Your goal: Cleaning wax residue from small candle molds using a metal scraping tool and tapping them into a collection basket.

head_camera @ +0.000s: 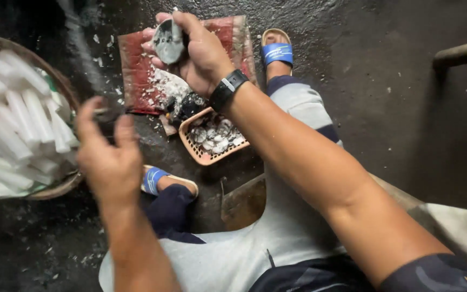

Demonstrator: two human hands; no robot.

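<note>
Right hand (198, 51), fingers clamped on a grey disc (167, 43), holds it above the red cloth (136, 70), beyond the basket (204, 154); left hand (109, 157), nearer the body, pinches a small dark tool (104, 113), blurred.

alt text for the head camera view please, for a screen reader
A seated person's right hand grips a small grey disc-shaped piece over a red cloth; the left hand holds something blurred beside a basket of white sticks.
</note>
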